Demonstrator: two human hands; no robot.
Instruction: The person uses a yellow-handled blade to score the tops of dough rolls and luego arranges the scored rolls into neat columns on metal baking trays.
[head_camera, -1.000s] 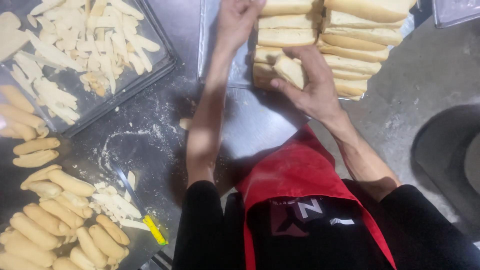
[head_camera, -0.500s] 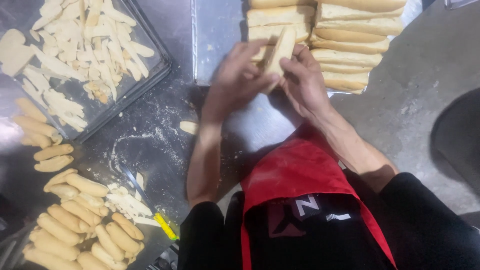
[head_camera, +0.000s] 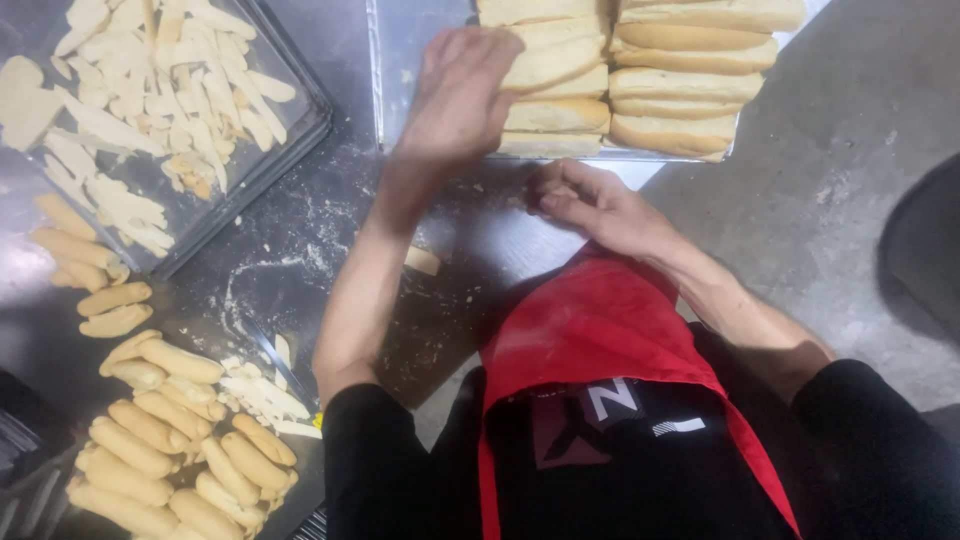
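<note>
The left hand (head_camera: 455, 95) lies palm down on a pale bread roll (head_camera: 545, 62) in the left stack on the metal tray (head_camera: 395, 70) at the far edge of the table (head_camera: 300, 250), fingers curled over its near end, grasping it. The right hand (head_camera: 590, 200) rests loosely closed just in front of the tray's near rim, and I cannot tell whether it holds anything. The rolls are soft and packed touching one another, so a good handling would be a light, even grip along the length of the roll, not a pinch at one end, lest it dent or tear. The neighbouring stack of rolls (head_camera: 690, 85) sits tight against it, so a straight lift would disturb them least. A small scrap of dough (head_camera: 422, 260) lies on the floury table beside the left forearm.
</note>
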